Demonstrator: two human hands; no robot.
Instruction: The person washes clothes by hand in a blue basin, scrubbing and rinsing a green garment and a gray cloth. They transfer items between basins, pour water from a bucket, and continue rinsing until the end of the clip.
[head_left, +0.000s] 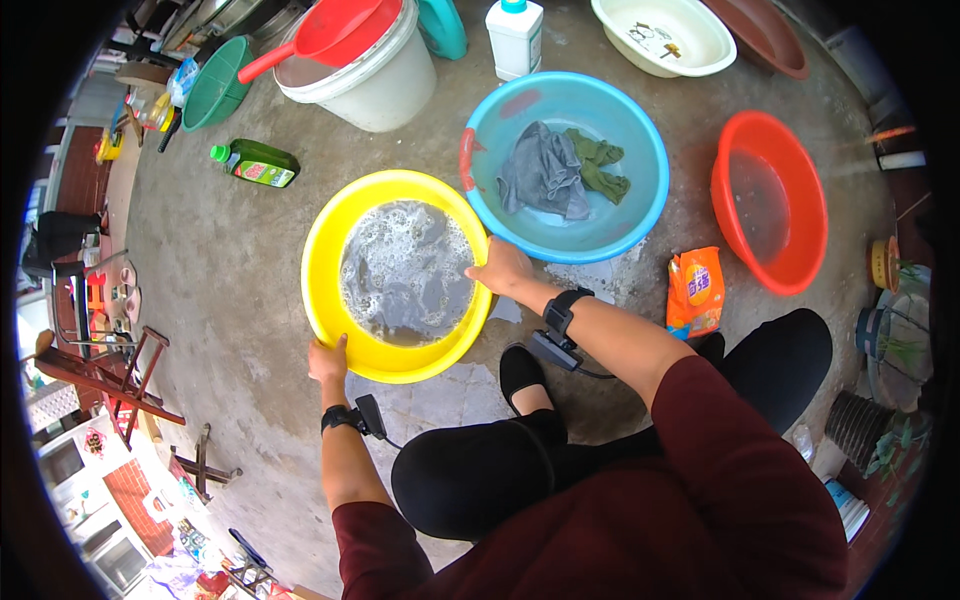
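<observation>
A yellow plastic basin stands on the concrete floor, with grey soapy water and white suds inside. My left hand grips its near-left rim, thumb on the inner side. On the right rim, my right hand has its thumb over the edge; its other fingers are hidden outside the wall. Just beyond it sits a blue plastic basin holding a wet grey cloth and a green cloth. The two basins touch or nearly touch.
An orange detergent bag and a red basin stand to the right. Ahead are a white bucket with a red dipper, a white bottle and a cream basin. A green bottle lies at left, beyond a wooden chair.
</observation>
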